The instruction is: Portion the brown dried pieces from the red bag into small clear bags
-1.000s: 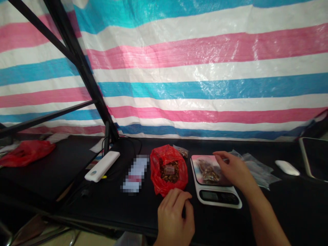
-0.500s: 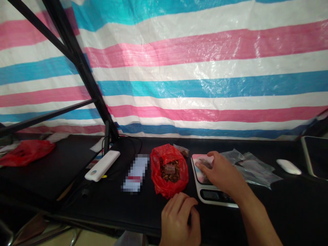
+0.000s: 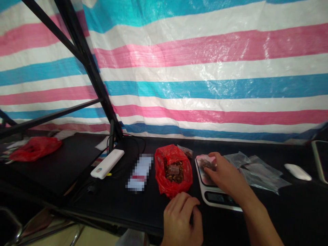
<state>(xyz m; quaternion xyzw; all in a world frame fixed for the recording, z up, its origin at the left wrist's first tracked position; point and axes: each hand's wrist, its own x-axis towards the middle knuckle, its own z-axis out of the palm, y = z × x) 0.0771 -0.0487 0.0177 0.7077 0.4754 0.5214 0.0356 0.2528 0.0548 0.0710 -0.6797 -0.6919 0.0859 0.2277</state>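
Observation:
My right hand is over a white digital kitchen scale, thumb and fingers closed on a small clear bag of brown bits lying on its pink plate. The hand covers part of the bag and the scale's right side. Curled at the table's front edge is my left hand, with nothing visible in it. Just beyond it, an open red plastic bag holds loose brown dried pieces and a small clear scoop or cup. Behind that lies another small filled clear bag.
Flat clear bags lie right of the scale, then a white rounded object. Leftward are a blurred-out phone-like object, a white oblong device with cables, and another red bag. A black metal frame stands before striped sheeting.
The view has swung slightly left, shifting everything rightward. My right thumb sits lower, and more of the small bag shows. My left hand keeps its curled pose.

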